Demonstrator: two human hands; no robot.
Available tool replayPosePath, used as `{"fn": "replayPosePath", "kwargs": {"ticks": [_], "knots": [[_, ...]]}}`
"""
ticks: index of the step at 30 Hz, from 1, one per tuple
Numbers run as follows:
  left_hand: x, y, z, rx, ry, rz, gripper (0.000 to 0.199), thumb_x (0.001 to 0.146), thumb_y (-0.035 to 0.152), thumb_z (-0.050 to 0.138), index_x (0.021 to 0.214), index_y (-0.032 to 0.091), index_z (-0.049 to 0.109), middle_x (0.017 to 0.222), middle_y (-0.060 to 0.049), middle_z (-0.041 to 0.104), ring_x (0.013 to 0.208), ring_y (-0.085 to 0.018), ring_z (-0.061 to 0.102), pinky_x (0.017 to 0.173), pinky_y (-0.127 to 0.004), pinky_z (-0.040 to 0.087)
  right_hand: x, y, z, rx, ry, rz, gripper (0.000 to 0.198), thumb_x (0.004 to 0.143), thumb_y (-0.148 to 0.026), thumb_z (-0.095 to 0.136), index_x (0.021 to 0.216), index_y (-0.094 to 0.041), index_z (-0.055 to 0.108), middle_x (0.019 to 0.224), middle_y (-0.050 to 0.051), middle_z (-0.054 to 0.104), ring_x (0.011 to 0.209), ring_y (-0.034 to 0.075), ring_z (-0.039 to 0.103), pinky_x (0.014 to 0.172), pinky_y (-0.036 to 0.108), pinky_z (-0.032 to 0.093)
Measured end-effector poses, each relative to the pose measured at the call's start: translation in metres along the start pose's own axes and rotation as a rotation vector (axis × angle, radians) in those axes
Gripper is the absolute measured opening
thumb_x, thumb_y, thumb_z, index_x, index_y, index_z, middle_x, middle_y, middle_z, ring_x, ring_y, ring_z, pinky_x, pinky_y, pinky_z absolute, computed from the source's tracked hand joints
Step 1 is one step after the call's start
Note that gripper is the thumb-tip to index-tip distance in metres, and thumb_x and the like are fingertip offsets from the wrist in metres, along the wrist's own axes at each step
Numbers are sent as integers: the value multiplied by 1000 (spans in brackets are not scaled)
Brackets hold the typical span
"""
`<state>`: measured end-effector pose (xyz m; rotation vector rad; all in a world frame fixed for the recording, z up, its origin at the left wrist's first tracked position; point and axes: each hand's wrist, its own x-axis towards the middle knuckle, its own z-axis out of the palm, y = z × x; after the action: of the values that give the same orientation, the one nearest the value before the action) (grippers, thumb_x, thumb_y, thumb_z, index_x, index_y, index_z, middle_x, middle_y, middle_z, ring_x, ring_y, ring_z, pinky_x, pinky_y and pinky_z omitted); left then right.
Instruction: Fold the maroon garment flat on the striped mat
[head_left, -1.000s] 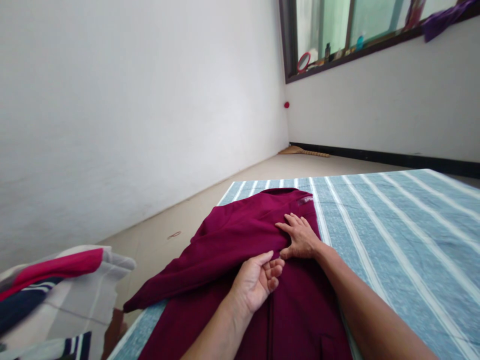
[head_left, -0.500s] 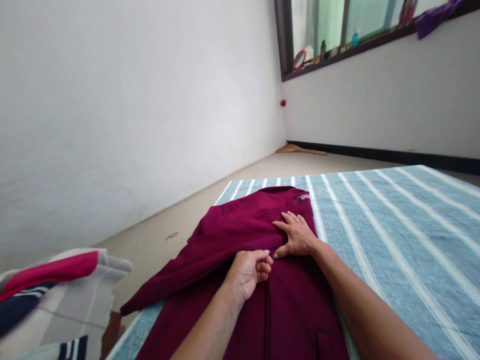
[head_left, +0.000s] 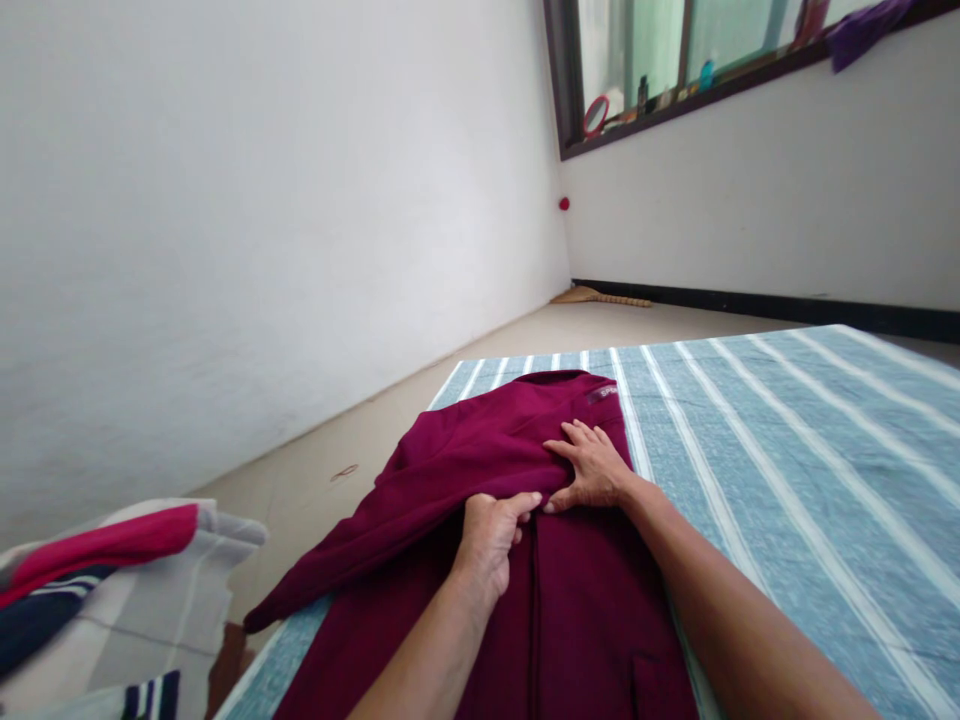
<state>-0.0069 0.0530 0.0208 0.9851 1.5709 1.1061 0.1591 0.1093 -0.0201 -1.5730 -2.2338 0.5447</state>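
Note:
A maroon jacket [head_left: 480, 440] lies on a blue-and-white striped bedspread [head_left: 750, 440], one sleeve stretched toward the lower left. A dark label with pale lettering shows near its upper right edge. My left hand [head_left: 487, 540] is closed at the middle of the jacket, thumb and fingers pinching the cloth by the front seam. Just to its right, my right hand [head_left: 589, 468] rests flat with fingers spread on the jacket, its thumb near the left fingertips. The cloth under both hands is hidden.
Clothes in red, navy and grey [head_left: 157, 570] are piled at the lower left. A broom [head_left: 600, 297] lies on the floor in the far corner. A window sill holds a round red mirror [head_left: 596, 116], bottles and a purple cloth [head_left: 866, 35].
My left hand has turned slightly, its knuckles rolling upward and its curled fingers now more hidden beneath. My right hand stays almost in place on the jacket.

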Motion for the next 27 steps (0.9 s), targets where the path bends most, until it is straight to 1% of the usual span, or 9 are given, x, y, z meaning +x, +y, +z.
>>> {"fn": "replayPosePath", "kwargs": {"ticks": [2,5,7,11,14,18,20,23,27], "knots": [[1,-4,2,-55,24,4,24,50,12,73,41,14,51,40,4,48,39,-6,38,41,-21,27,0,0,0,0,0,2,106,45,-76,68,136,-27,41,148,13,24,137,34,10,108,50,6],[2,-7,4,-140,11,6,24,47,11,72,40,15,49,40,6,47,40,-6,36,43,-22,26,0,0,1,1,2,10,104,46,-74,69,135,-28,42,148,12,24,137,34,10,108,50,6],[2,-7,4,-172,-7,2,21,46,13,73,41,15,53,42,5,49,41,-6,38,43,-22,25,1,1,1,3,6,15,103,46,-72,70,135,-28,42,148,11,24,137,33,10,108,49,6],[-2,-7,2,-168,-58,-22,12,48,16,74,49,12,63,51,0,59,48,-8,47,44,-20,26,1,1,2,-1,9,16,101,48,-68,72,135,-28,41,148,11,24,137,32,10,108,48,6],[-5,-9,2,-169,-62,-35,17,47,16,76,46,12,60,46,1,55,44,-6,43,42,-19,26,1,1,2,-3,18,15,99,48,-66,72,135,-28,42,147,13,24,137,32,11,108,49,7],[-8,-11,6,-254,15,-51,23,46,12,77,43,12,54,42,3,50,39,-5,39,37,-18,22,0,1,2,3,18,10,99,49,-66,72,135,-27,43,147,13,24,137,32,11,108,49,7],[-10,-10,8,-324,46,-90,22,48,8,76,45,12,55,44,2,52,41,-5,42,36,-15,21,1,1,2,5,10,11,99,48,-65,73,135,-27,42,148,13,24,137,32,10,108,49,6],[-12,-8,9,-429,68,-199,19,54,3,72,51,12,56,47,2,53,42,-5,45,32,-12,19,2,2,2,1,4,13,99,49,-62,74,135,-28,42,148,11,23,137,33,10,108,49,6],[-14,-5,5,-491,46,-295,18,62,1,69,57,12,56,52,2,54,43,-5,49,29,-10,21,2,1,1,-3,-2,18,98,49,-61,74,135,-29,41,148,10,24,137,33,11,108,49,6]]}}
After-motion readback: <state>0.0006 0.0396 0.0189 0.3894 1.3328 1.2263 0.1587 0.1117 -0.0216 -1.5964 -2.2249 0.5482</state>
